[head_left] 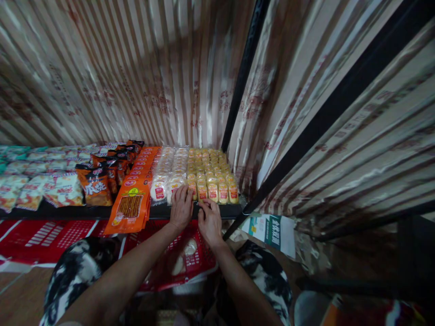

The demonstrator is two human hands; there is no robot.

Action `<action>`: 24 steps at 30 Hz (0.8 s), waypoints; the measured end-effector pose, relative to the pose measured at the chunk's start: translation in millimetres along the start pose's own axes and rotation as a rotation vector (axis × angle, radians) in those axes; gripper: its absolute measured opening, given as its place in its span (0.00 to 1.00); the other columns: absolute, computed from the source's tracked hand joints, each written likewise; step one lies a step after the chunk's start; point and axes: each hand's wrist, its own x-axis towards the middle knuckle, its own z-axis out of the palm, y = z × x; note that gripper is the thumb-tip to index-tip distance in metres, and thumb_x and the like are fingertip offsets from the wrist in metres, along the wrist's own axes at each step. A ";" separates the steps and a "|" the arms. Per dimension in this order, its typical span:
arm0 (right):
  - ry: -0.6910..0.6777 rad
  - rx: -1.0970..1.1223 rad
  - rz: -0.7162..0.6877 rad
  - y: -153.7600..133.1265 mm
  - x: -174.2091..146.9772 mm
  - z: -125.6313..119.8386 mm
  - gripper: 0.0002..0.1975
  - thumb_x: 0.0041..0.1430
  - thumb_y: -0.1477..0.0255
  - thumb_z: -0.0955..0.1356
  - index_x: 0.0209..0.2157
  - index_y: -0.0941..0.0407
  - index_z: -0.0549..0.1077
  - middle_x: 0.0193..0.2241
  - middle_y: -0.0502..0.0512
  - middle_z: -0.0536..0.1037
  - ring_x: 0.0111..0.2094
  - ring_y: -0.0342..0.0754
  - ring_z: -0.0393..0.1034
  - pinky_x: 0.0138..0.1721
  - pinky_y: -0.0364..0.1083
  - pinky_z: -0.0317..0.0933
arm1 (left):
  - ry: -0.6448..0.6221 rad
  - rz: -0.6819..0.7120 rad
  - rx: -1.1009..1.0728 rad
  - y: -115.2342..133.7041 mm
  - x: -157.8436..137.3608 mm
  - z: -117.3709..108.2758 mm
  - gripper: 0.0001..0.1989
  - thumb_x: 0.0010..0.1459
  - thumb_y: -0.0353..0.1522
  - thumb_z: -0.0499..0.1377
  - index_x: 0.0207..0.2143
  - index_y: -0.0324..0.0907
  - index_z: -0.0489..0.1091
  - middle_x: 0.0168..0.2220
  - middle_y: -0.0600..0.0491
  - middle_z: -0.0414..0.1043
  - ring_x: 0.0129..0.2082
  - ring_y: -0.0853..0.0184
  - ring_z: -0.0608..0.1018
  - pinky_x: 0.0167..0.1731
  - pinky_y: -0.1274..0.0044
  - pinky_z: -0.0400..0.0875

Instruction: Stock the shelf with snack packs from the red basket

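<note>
Side by side, my two hands reach to the front row of small wrapped snacks on a low black shelf (68,212). My left hand (182,207) rests its outstretched fingers against the front of a white-wrapped snack packet (158,191) row and the neighbouring yellow packets. Just right of it, my right hand (210,222) has its fingers apart, slightly bent, touching the lower front of the yellow snack packets (213,191). Neither hand visibly grips a packet. The white and yellow packets stand in tight rows running back to the curtain.
Left of them lie overlapping orange snack bags (131,203), dark-orange bags (97,185) and white bags (64,190). A red basket (204,258) with some packets sits below the shelf. Black metal posts (243,81) stand at right before a striped plastic curtain (152,68). A printed sheet (272,233) lies right.
</note>
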 end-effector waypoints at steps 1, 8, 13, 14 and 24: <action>-0.001 0.001 -0.003 0.2 0.0 0.2 0.16 0.53 0.78 0.60 0.39 0.55 0.75 0.43 0.59 0.69 0.44 0.50 0.62 0.48 0.52 0.61 | 0.001 0.004 0.004 -0.3 0.1 0.2 0.21 0.56 0.27 0.50 0.54 0.40 0.60 0.55 0.41 0.60 0.58 0.54 0.59 0.55 0.57 0.55; -0.002 -0.010 0.000 -1.3 0.4 1.0 0.16 0.53 0.78 0.59 0.39 0.57 0.74 0.42 0.60 0.68 0.44 0.50 0.62 0.47 0.51 0.61 | -0.005 0.014 -0.008 -2.1 -2.4 1.4 0.21 0.57 0.27 0.50 0.54 0.41 0.58 0.56 0.42 0.58 0.59 0.53 0.57 0.55 0.57 0.56; -0.014 -0.018 0.013 -3.5 0.1 -0.1 0.16 0.53 0.79 0.59 0.40 0.57 0.74 0.43 0.59 0.69 0.44 0.50 0.62 0.48 0.51 0.61 | -0.021 -0.019 -0.068 -1.5 -3.5 0.3 0.22 0.57 0.27 0.49 0.55 0.39 0.58 0.56 0.40 0.56 0.59 0.53 0.56 0.55 0.57 0.56; -0.015 -0.020 0.015 -3.8 0.0 -0.3 0.16 0.53 0.79 0.59 0.40 0.57 0.74 0.43 0.59 0.69 0.44 0.50 0.62 0.48 0.50 0.61 | -0.026 -0.020 -0.077 -1.4 -3.4 -0.2 0.22 0.57 0.27 0.49 0.55 0.39 0.57 0.56 0.40 0.56 0.58 0.54 0.57 0.55 0.57 0.56; -0.006 -0.028 0.011 -3.0 -0.4 1.9 0.16 0.53 0.79 0.60 0.39 0.58 0.74 0.42 0.60 0.69 0.45 0.50 0.62 0.48 0.51 0.61 | -0.022 0.041 -0.118 -4.7 -5.2 0.1 0.22 0.57 0.24 0.47 0.54 0.36 0.57 0.55 0.40 0.57 0.58 0.56 0.57 0.55 0.59 0.57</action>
